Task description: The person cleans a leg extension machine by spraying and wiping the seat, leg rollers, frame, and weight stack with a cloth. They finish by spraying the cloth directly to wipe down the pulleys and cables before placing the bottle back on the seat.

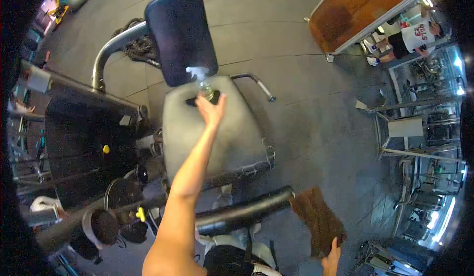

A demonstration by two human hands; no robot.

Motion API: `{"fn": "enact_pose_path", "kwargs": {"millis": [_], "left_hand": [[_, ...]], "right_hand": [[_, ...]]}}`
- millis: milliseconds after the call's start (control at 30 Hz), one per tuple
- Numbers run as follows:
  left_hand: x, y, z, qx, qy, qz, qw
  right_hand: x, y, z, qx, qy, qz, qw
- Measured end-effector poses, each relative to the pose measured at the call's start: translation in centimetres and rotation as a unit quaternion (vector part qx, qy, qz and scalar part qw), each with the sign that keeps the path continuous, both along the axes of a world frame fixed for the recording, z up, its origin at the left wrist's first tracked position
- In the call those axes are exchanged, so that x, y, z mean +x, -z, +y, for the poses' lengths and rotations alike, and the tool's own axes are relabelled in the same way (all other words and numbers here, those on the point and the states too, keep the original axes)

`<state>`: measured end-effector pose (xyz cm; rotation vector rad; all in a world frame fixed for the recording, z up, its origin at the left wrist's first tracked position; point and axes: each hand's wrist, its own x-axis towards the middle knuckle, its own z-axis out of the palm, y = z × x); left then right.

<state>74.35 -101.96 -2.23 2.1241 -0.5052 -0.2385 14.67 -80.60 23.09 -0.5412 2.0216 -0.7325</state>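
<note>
A clear spray bottle [205, 88] with a white trigger head is on the grey padded seat [217, 135] of an exercise bench, close to the dark backrest [181, 34]. My left hand [211, 109] reaches over the seat to the bottle's lower part. Its thumb and fingers are spread on either side of the bottle, with a gap showing by the thumb. A dark patch on the seat shows around the bottle's base. At the lower right, my right hand [332, 259] grips a brown cloth [320, 221] by its lower end, and the cloth hangs over the floor.
A black padded roller [247, 209] crosses in front of the seat. To the left is a dark machine panel [84, 138] with yellow knobs. A brown board [363, 12] stands at the upper right, with a person [414, 36] beyond it. Gym racks line the right side.
</note>
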Motion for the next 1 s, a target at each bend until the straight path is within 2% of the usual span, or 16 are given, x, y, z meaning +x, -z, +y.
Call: {"fn": "enact_pose_path", "kwargs": {"millis": [100,133,200,233,367,433,500,533,567,600,633,667,733,833,933,1000], "left_hand": [[5.7,4.8,-5.6,0.127,-0.125,-0.036,0.983],[7.1,7.2,-6.9,0.116,-0.134,-0.112,0.978],[8.4,3.6,-8.3,0.069,-0.191,0.068,0.977],[9.1,4.4,-9.4,0.048,-0.253,0.051,0.965],[10.5,6.7,-7.4,-0.008,-0.202,0.023,0.979],[9.4,5.1,-4.7,-0.061,-0.168,-0.044,0.983],[7.6,3.6,-1.5,-0.196,-0.130,-0.106,0.966],[5.9,0.6,0.8,-0.205,-0.078,-0.088,0.972],[3.6,-3.5,3.7,-0.210,-0.026,-0.071,0.975],[1.3,-7.3,6.4,-0.198,0.027,-0.052,0.979],[-1.2,-10.5,9.2,-0.184,0.077,-0.035,0.979],[-3.9,-12.8,12.1,-0.190,0.138,-0.069,0.970],[-9.5,-18.4,19.0,-0.145,0.320,-0.014,0.936],[-19.1,-24.7,27.0,-0.167,0.512,0.086,0.838],[-29.7,-26.3,36.2,-0.171,0.589,0.267,0.743],[-35.9,-25.9,41.3,-0.123,0.643,0.186,0.733]], "right_hand": [[-3.2,0.9,2.7,0.158,0.055,0.251,0.954],[-5.0,-0.3,3.9,0.189,0.041,0.215,0.957],[-6.3,-1.2,4.5,0.199,0.054,0.162,0.965],[-6.2,-1.4,4.5,0.177,0.080,0.143,0.970],[-5.9,-1.7,5.4,0.085,0.178,0.049,0.979],[-8.6,-0.3,5.7,0.107,0.093,0.074,0.987],[-13.4,1.5,6.8,0.207,-0.172,0.215,0.939],[-15.8,2.7,7.3,0.249,-0.326,0.288,0.865],[-14.0,1.9,6.9,0.251,-0.557,0.456,0.648],[-11.0,2.7,5.1,0.142,-0.429,0.329,0.829],[-8.2,3.3,3.1,0.028,-0.274,0.170,0.946],[-6.7,3.5,1.9,-0.077,-0.096,-0.007,0.992],[-7.8,5.2,1.2,-0.032,-0.265,0.066,0.961],[-3.6,2.1,0.3,0.017,-0.536,0.158,0.829],[-0.3,-1.3,3.1,-0.097,-0.666,0.009,0.740],[0.0,-4.7,5.8,-0.155,-0.729,-0.073,0.663]]}}
